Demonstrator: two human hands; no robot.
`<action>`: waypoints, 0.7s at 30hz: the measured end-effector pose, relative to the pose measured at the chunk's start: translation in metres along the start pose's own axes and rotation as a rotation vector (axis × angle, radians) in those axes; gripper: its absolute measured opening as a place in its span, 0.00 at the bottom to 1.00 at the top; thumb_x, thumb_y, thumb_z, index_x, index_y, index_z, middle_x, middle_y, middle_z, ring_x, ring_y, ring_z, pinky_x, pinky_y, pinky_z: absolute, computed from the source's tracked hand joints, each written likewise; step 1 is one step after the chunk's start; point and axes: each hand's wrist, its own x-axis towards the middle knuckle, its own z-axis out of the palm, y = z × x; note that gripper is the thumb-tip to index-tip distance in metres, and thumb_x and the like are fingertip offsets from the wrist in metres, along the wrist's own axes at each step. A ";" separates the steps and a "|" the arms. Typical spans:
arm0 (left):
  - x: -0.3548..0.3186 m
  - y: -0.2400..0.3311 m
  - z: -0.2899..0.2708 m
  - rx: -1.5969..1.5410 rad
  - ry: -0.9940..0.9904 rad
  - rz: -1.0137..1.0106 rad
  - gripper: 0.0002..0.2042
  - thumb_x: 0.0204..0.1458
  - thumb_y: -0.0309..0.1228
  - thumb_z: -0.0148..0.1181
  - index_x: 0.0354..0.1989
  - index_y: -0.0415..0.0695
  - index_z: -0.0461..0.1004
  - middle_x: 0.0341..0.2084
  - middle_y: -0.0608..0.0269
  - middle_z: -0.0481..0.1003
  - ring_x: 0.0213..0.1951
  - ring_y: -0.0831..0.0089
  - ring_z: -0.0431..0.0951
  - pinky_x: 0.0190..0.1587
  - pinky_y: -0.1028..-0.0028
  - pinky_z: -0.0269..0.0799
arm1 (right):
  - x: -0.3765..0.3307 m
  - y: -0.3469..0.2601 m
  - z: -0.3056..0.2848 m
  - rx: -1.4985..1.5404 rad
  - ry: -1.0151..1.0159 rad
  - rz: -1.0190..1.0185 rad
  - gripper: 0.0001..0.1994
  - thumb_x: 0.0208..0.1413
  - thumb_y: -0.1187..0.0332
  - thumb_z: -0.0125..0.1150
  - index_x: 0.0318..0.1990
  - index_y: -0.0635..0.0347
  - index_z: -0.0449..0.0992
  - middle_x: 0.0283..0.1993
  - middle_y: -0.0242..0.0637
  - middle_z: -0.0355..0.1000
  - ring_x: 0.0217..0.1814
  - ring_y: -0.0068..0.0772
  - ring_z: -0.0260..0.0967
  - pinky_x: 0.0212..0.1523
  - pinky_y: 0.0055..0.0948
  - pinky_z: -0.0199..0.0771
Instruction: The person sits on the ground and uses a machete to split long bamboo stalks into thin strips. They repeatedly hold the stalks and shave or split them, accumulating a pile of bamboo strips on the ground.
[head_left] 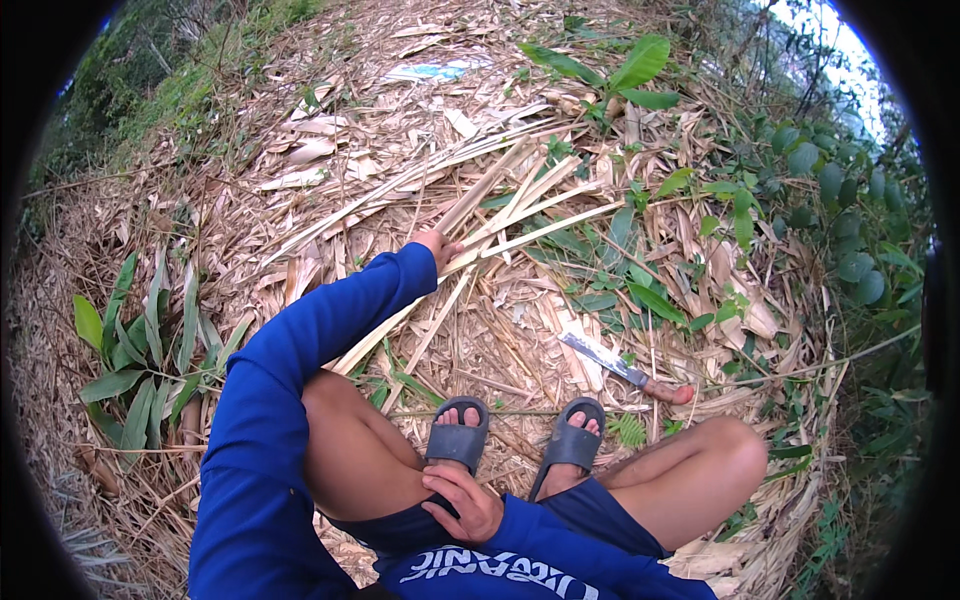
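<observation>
My left hand (437, 248) reaches forward in a blue sleeve, its fingers closed round the near end of a brownish bamboo strip (487, 187). Beside it, several pale split strips (540, 234) lie crossed over one another on the ground. My right hand (466, 504) holds nothing and rests on my bare left thigh, fingers laid loosely apart. A long knife (604, 354) with a wooden handle lies flat to the right of my feet, away from both hands.
Dry leaves and husks (330, 190) cover the sloping ground. My feet wear dark sandals (458, 440). Leafy plants grow at the left (150, 360) and far right (850, 190); a small broad-leaved plant (625, 75) stands ahead. A thin stem (810, 368) crosses near the knife.
</observation>
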 end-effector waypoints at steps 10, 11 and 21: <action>0.003 -0.012 0.039 0.155 -0.246 0.307 0.30 0.32 0.61 0.72 0.26 0.41 0.80 0.23 0.51 0.78 0.31 0.55 0.79 0.37 0.63 0.74 | 0.016 0.012 0.007 -0.014 0.023 -0.183 0.25 0.49 0.83 0.64 0.55 0.68 0.64 0.51 0.55 0.70 0.48 0.51 0.74 0.45 0.34 0.78; 0.005 -0.007 0.046 0.151 -0.270 0.327 0.27 0.32 0.56 0.73 0.25 0.41 0.79 0.21 0.52 0.77 0.28 0.54 0.79 0.35 0.62 0.74 | 0.016 0.015 0.005 -0.016 0.044 -0.148 0.26 0.49 0.83 0.64 0.56 0.67 0.63 0.51 0.55 0.69 0.47 0.51 0.74 0.45 0.35 0.77; -0.009 -0.021 0.060 0.313 -0.258 0.253 0.14 0.41 0.39 0.64 0.34 0.44 0.81 0.26 0.47 0.79 0.31 0.51 0.80 0.38 0.58 0.76 | 0.011 0.017 0.011 0.038 0.069 -0.099 0.30 0.49 0.82 0.66 0.58 0.66 0.59 0.51 0.56 0.70 0.41 0.40 0.76 0.40 0.30 0.79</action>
